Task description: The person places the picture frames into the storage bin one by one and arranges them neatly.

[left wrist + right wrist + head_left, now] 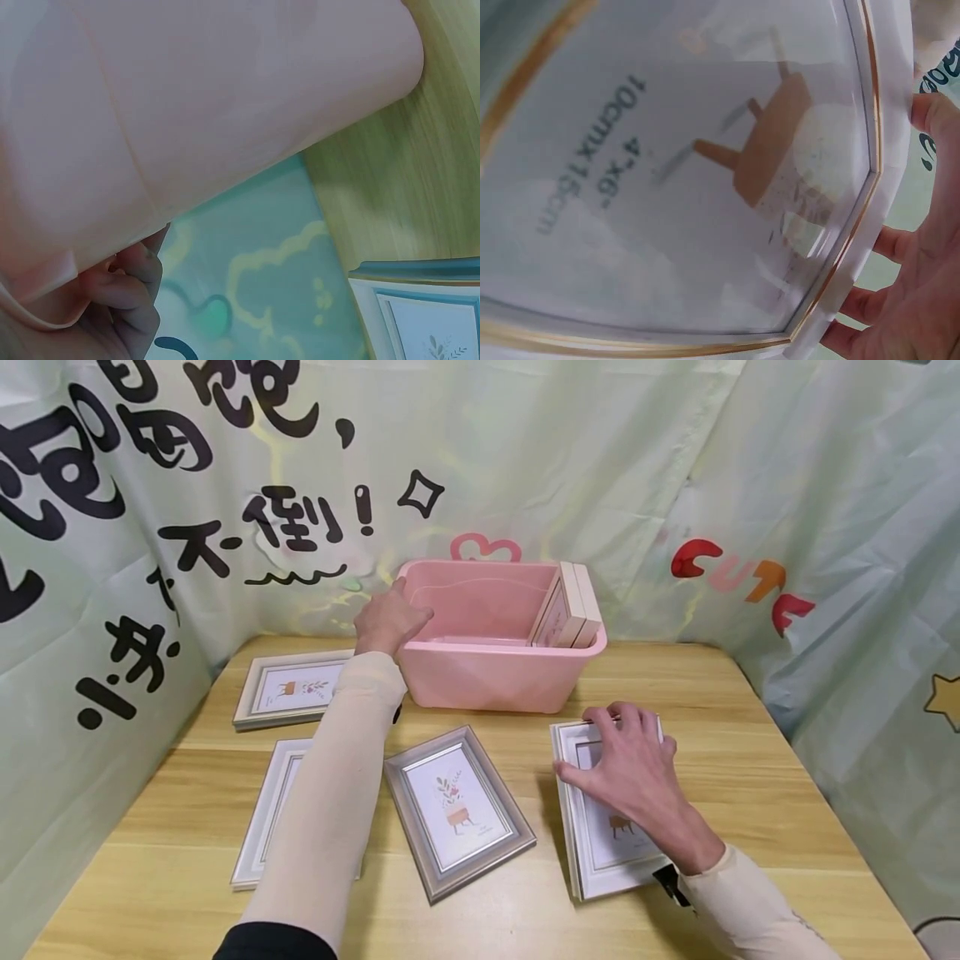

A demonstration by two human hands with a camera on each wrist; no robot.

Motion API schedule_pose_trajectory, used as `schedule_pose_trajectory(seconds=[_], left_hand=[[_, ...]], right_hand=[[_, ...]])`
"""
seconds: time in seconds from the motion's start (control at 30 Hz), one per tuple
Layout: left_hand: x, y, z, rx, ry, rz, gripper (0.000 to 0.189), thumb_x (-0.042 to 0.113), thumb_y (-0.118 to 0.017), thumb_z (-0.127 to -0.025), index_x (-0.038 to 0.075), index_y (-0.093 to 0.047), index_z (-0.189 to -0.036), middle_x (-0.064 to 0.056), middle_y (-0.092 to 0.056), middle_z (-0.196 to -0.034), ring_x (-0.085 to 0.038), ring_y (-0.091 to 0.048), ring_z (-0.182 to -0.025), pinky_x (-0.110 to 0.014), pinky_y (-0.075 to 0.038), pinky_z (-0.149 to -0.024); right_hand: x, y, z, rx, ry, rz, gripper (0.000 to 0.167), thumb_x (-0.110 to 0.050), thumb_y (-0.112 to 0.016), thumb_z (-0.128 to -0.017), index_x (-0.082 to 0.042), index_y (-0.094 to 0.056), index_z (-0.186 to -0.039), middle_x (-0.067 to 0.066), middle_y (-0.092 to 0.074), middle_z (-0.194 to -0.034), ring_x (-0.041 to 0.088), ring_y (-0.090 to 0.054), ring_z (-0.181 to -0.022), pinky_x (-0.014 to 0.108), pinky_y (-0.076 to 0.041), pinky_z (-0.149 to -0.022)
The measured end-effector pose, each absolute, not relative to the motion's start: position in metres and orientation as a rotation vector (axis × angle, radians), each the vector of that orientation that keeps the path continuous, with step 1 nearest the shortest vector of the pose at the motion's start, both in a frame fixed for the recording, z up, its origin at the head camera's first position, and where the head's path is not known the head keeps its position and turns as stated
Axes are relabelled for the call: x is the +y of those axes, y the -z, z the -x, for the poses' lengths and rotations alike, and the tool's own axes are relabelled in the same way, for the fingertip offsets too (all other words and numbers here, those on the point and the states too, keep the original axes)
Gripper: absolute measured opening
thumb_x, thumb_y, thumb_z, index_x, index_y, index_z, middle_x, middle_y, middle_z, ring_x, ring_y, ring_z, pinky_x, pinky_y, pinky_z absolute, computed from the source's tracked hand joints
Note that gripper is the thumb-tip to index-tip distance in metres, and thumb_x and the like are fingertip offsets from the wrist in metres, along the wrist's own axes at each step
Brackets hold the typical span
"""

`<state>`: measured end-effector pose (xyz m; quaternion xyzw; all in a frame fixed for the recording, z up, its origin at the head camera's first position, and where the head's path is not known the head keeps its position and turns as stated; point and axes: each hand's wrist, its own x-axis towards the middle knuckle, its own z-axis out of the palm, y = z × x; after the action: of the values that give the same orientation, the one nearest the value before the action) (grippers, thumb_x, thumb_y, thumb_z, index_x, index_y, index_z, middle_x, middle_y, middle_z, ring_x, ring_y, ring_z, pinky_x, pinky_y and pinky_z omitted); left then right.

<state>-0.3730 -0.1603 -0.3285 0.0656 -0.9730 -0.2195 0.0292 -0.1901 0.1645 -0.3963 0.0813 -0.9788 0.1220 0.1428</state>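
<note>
Lettering reading "10cmx15cm" and "4"x6"" shows on the print in the white frame, while the curtain behind the pink bin carries "CUTE" to the bin's right and black characters, "不倒!" among them, to its left, the topmost cut off. Captions on the other prints are too small to read. Left of the bin, a beige frame is partly covered by the left arm, whose sleeve also hides much of a pale frame nearer the viewer; a grey frame lies in front of the bin. Frames stand inside its right end. The left hand grips the bin's left rim. In front of the bin, to its right, the right hand grasps the white frame on the tabletop, covering its upper part.
</note>
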Motion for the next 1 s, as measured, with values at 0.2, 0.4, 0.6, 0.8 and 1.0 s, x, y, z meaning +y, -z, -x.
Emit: schedule_pose_trajectory(seconds=[0.2,0.4,0.6,0.8,1.0], left_hand=[[-0.1596,0.3313,0.3712,-2.997,0.693,-0.206,0.084,0.052,-0.051,-0.084,0.021,-0.02,-0.156,-0.023,-0.057,-0.13,-0.04,-0.058,-0.111,-0.055,-0.046,-0.09],[-0.1609,0.3306,0.3692,-2.99,0.675,-0.188,0.084,0.051,-0.051,-0.084,0.02,-0.02,-0.156,-0.024,-0.057,-0.13,-0.041,-0.058,-0.111,-0.055,-0.047,-0.09],[-0.1614,0.3294,0.3695,-2.976,0.689,-0.174,0.082,0.05,-0.051,-0.086,0.02,-0.02,-0.156,-0.021,-0.052,-0.14,-0.042,-0.056,-0.116,-0.056,-0.045,-0.093],[-0.1611,0.3295,0.3701,-2.984,0.68,-0.171,0.083,0.051,-0.051,-0.086,0.02,-0.019,-0.156,-0.021,-0.052,-0.14,-0.042,-0.057,-0.116,-0.056,-0.046,-0.092],[-0.1599,0.3299,0.37,-2.985,0.67,-0.171,0.083,0.051,-0.051,-0.086,0.02,-0.019,-0.156,-0.023,-0.055,-0.135,-0.041,-0.056,-0.116,-0.057,-0.046,-0.093]], right_hand=[[0.1674,0.3957,0.1896,-2.724,-0.376,-0.248,0.076,-0.065,-0.071,-0.062,-0.019,-0.056,-0.121,0.018,-0.05,-0.124,0.043,-0.043,-0.114,0.065,-0.04,-0.071],[0.1688,0.394,0.1912,-2.596,-0.409,-0.277,0.075,-0.063,-0.07,-0.06,-0.017,-0.058,-0.118,0.017,-0.05,-0.123,0.04,-0.042,-0.113,0.061,-0.037,-0.074],[0.17,0.392,0.1945,-2.47,-0.428,-0.314,0.078,-0.061,-0.065,-0.062,-0.014,-0.058,-0.124,0.019,-0.049,-0.124,0.041,-0.041,-0.112,0.058,-0.034,-0.078],[0.1704,0.3919,0.1959,-2.358,-0.453,-0.344,0.082,-0.061,-0.061,-0.063,-0.012,-0.056,-0.129,0.021,-0.049,-0.122,0.044,-0.039,-0.113,0.06,-0.031,-0.083],[0.1699,0.3939,0.1976,-2.221,-0.459,-0.369,0.087,-0.064,-0.055,-0.065,-0.008,-0.054,-0.132,0.021,-0.052,-0.121,0.044,-0.041,-0.114,0.06,-0.029,-0.088]])
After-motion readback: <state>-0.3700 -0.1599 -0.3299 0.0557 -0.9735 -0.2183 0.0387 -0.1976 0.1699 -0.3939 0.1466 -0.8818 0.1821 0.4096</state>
